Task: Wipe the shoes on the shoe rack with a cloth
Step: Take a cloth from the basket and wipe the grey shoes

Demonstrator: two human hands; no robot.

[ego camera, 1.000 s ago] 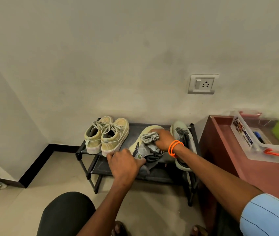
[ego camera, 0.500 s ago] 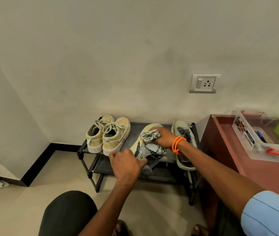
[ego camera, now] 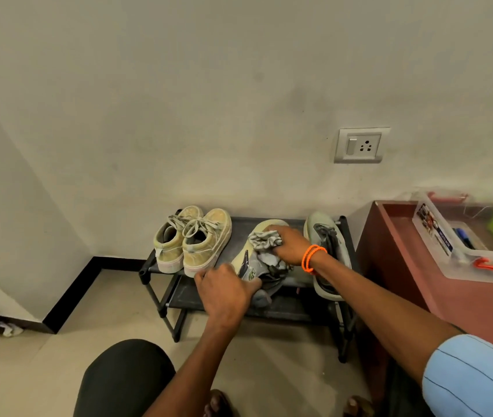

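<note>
Head view shows the black shoe rack (ego camera: 272, 308) against the wall, with a tan pair of sneakers (ego camera: 194, 239) upright on its top shelf at the left, a grey shoe (ego camera: 325, 254) at the right end, and between them the pale-soled shoe (ego camera: 257, 263) I have tipped on its side. My left hand (ego camera: 225, 291) curls round that shoe's heel at the front edge of the shelf, so if this hold slackens while I rub, I judge the shoe could slide off onto the floor. My right hand (ego camera: 289, 246) is clamped on the bunched grey cloth (ego camera: 265, 240) pressed against the sole, and a hard stroke could knock the grey shoe just beside my wrist.
</note>
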